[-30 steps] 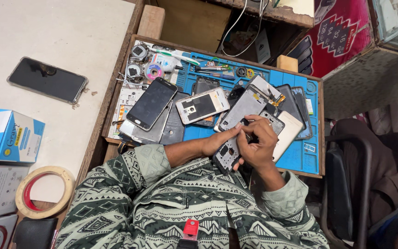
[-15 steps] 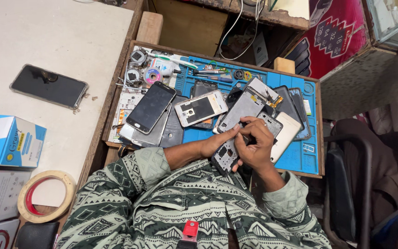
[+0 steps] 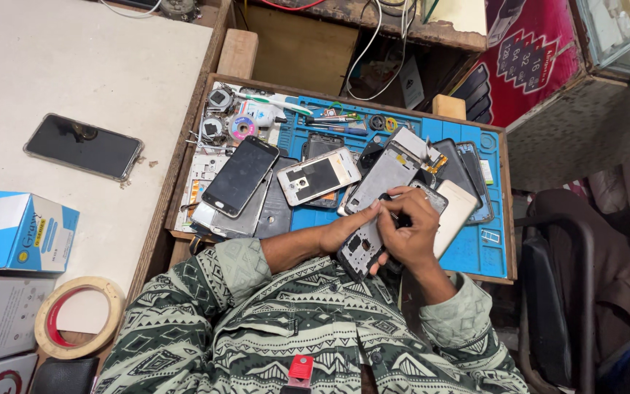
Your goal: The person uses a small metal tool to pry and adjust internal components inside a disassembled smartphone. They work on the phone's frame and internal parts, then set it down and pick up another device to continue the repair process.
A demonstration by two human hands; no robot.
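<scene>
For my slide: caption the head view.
Left hand steadies an opened phone while right hand works on it above a blue mat.

A phone repair shop: opened phones (image 3: 315, 175) and small tools crowd the blue repair mat (image 3: 475, 255) on the counter.

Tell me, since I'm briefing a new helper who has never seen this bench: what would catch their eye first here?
First, the two hands meeting at centre: the left hand steadies an opened phone body while the right hand works on it with a thin tool. Behind them, the blue work mat is crowded with phones and loose back covers. Off to the left, a dark phone lies alone on the pale counter.
</scene>
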